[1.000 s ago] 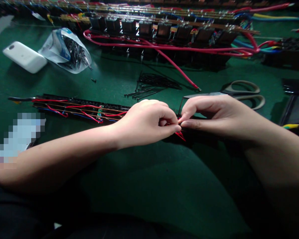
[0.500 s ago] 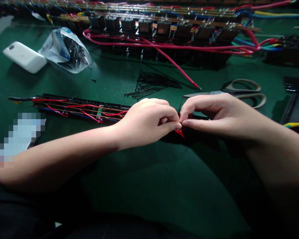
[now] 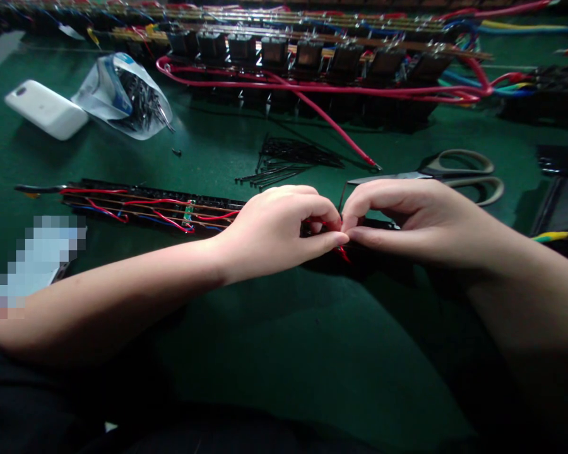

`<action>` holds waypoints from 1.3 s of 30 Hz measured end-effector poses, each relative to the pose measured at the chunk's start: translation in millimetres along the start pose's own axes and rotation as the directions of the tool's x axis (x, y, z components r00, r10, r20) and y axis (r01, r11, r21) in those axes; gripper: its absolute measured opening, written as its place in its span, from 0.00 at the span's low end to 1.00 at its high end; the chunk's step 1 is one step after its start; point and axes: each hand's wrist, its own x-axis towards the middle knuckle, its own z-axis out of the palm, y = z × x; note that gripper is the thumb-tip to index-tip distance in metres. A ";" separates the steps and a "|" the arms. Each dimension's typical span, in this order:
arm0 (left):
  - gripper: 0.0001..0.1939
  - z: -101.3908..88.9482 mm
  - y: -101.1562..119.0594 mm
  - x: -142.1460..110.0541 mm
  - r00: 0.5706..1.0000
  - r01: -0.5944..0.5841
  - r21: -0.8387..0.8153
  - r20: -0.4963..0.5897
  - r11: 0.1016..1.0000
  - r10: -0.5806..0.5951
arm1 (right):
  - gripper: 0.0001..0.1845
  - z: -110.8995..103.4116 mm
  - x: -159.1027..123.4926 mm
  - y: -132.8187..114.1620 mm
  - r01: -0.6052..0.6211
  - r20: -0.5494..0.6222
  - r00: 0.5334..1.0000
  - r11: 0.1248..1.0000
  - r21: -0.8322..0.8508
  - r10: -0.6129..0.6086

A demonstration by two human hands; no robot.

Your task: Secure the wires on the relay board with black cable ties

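Observation:
My left hand (image 3: 284, 224) and my right hand (image 3: 407, 217) meet fingertip to fingertip over a long black strip of circuit board (image 3: 156, 205) with red and blue wires. Both hands are closed in a pinch. A thin black cable tie (image 3: 343, 194) sticks up from where the fingertips come together; the rest of it is hidden behind the fingers. Just below the left fingertips, short red wires (image 3: 343, 253) poke out. The left hand covers the middle of the strip, and a small green board (image 3: 188, 211) shows to its left.
Behind the hands lie a pile of black cable ties (image 3: 298, 153) and scissors (image 3: 459, 170). A clear bag (image 3: 123, 94), a white case (image 3: 47, 108) and a phone-like slab (image 3: 42, 258) are on the left. A large wired assembly with a thick red cable (image 3: 331, 90) spans the back.
Both hands stay almost in place, with only a slight shift of the pinched fingertips. The strip and the things around it look the same.

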 end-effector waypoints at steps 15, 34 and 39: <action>0.02 2.0 -1.1 0.2 1.000 -0.030 0.063 0.003 0.998 0.030 | 0.04 -0.7 1.4 -5.1 0.030 0.001 1.000 1.000 -0.008 -0.030; 0.13 4.6 -9.7 -12.8 0.796 -0.541 0.511 0.053 0.668 0.604 | 0.09 14.0 0.2 -2.2 0.285 0.074 0.958 0.911 -0.298 -0.276; 0.14 4.4 -6.0 -13.7 0.735 -0.554 0.601 0.028 0.576 0.678 | 0.09 14.1 -0.8 -2.3 0.281 0.072 0.959 0.913 -0.296 -0.273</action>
